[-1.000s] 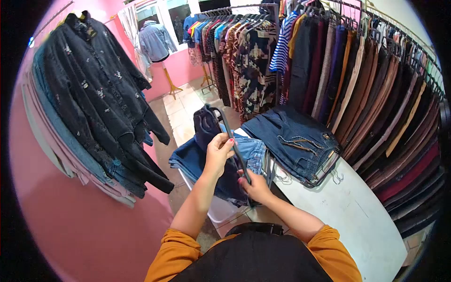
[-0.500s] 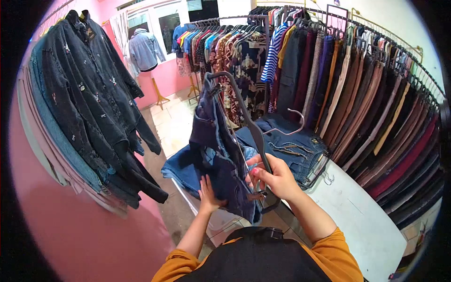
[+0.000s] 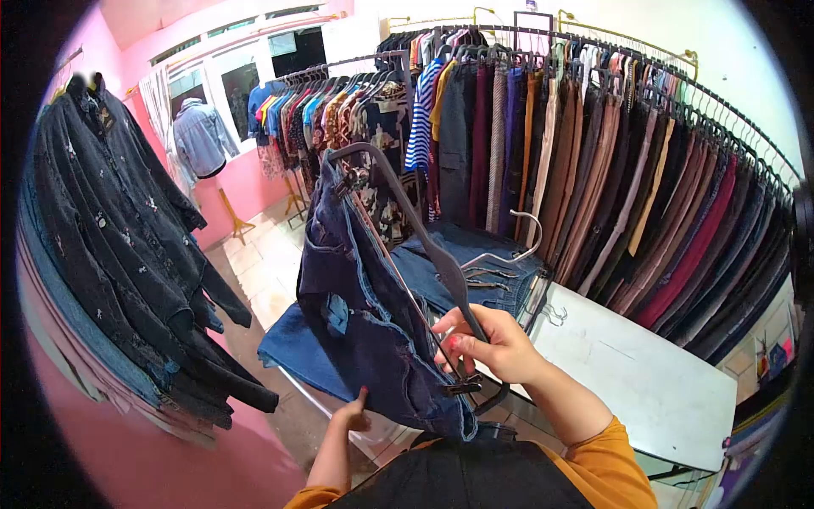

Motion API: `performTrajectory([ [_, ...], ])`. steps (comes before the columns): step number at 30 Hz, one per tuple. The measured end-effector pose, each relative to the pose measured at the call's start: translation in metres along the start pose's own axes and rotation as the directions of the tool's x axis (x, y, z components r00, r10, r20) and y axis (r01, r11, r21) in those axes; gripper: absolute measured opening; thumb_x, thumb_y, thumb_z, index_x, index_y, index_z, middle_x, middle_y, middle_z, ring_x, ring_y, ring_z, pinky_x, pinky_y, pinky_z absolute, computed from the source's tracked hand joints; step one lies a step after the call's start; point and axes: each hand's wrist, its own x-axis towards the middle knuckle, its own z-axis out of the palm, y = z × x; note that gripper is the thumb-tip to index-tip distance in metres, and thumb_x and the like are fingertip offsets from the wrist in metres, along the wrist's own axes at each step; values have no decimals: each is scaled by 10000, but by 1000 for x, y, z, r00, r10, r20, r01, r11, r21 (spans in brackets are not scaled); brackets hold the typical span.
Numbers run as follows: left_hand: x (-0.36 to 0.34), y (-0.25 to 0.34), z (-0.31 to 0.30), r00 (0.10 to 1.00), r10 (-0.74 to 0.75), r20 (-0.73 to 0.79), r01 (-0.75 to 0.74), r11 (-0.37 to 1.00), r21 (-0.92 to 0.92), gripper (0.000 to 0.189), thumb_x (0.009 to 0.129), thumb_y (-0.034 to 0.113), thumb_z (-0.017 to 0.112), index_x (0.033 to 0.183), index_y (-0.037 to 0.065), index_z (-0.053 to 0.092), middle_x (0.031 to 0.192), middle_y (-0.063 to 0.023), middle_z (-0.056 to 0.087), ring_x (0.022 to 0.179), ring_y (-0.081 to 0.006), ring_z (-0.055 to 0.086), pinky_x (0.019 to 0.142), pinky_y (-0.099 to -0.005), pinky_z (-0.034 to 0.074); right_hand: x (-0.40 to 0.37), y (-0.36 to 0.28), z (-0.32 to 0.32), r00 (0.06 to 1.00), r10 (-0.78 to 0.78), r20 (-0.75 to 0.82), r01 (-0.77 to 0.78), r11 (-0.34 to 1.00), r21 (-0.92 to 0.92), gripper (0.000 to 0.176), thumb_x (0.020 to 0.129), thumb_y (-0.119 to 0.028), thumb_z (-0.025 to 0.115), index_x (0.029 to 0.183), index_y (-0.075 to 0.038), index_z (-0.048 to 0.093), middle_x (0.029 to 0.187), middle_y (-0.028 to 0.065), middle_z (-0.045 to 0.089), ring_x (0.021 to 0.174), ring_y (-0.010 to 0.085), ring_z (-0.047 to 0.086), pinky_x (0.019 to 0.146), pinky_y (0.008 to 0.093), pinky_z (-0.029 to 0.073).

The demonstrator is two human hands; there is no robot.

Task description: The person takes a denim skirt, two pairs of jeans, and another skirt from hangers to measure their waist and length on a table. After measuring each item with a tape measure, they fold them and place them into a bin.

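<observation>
My right hand [image 3: 502, 349] is closed around a black clip hanger [image 3: 445, 259], whose metal hook [image 3: 534, 233] points away to the right. Dark blue jeans [image 3: 373, 356] hang from its clips, tilted in front of me, with a torn, lighter patch on the cloth. At their lower left edge my left hand [image 3: 350, 416] grips the denim. Its thumb lies on the near side, and the other fingers are partly hidden. The lower part of the jeans spreads over the table's left end.
On the white table [image 3: 636, 365], folded jeans [image 3: 500, 288] lie beyond the hanger. A long rack of trousers [image 3: 593, 187] curves along the right. Nearby on the left hangs a dark denim jacket [image 3: 119, 212]; a mannequin [image 3: 203, 136] stands by the window.
My left hand has shifted from lying flat on the denim to its lower edge. The view has turned right, and the hanger and jeans appear farther left and lower.
</observation>
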Motion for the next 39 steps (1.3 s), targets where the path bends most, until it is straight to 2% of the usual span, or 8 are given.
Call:
performTrajectory([
  [3,-42,12,0,681,449,579,-267,888,-375,1158,598,889,392,1374,33,320,1359,-145,431,1236,-341,411,1026,-440,317,4,1,4,998,0,64,6,997,-82,199,910,-110,520,1088,-23,540,800,29,644,653,48,539,567,207,435],
  [4,-83,21,15,330,765,553,-447,643,-622,1147,603,887,386,1394,61,302,1362,-127,432,1229,-340,420,1026,-439,321,3,0,8,995,-10,99,22,992,-127,195,913,-126,521,1079,-28,548,784,23,640,649,62,541,578,215,435],
  [6,-81,69,9,140,973,181,-594,229,-771,1069,633,870,371,1380,106,347,1369,-99,429,1216,-315,441,1017,-447,339,0,0,9,978,-39,206,100,951,-294,190,920,-138,511,1068,-29,557,757,42,638,653,85,563,604,234,450],
  [10,-126,120,-12,95,990,-103,-269,-75,-960,773,823,690,378,1279,72,465,1203,-105,569,1083,-300,552,937,-465,439,-12,9,9,960,-119,254,219,884,-414,191,921,-135,513,1073,-33,566,724,66,629,630,121,589,601,253,462],
  [19,-216,256,-94,281,904,-322,-693,-41,-720,344,863,292,440,1007,27,603,1031,-154,635,922,-294,626,831,-430,504,-13,63,-16,968,-134,-213,107,985,-135,198,922,-99,501,1087,-8,559,859,62,655,756,99,617,569,229,495],
  [25,-346,200,-61,-406,725,-557,-788,-586,-189,370,804,64,573,1162,-2,508,1128,-79,561,1030,-194,537,939,-320,378,-6,99,-36,858,-129,-497,205,974,102,120,916,-76,498,1021,-22,519,820,87,601,708,154,604,511,271,503],
  [33,-362,91,15,-702,449,-552,-648,-725,234,542,800,94,666,1256,-24,398,1221,-101,488,1113,-207,472,997,-374,336,-73,98,-64,710,-14,-704,146,981,129,107,887,-150,575,952,-65,560,600,-66,413,430,10,309,370,170,225],
  [39,-340,-6,121,-825,565,18,-552,-811,194,399,736,221,684,1075,40,579,1126,-147,556,1067,-301,522,965,-461,360,-207,99,-116,502,-129,-855,91,991,-96,146,908,-189,556,810,-83,529,528,-67,399,399,14,304,354,176,210],
])
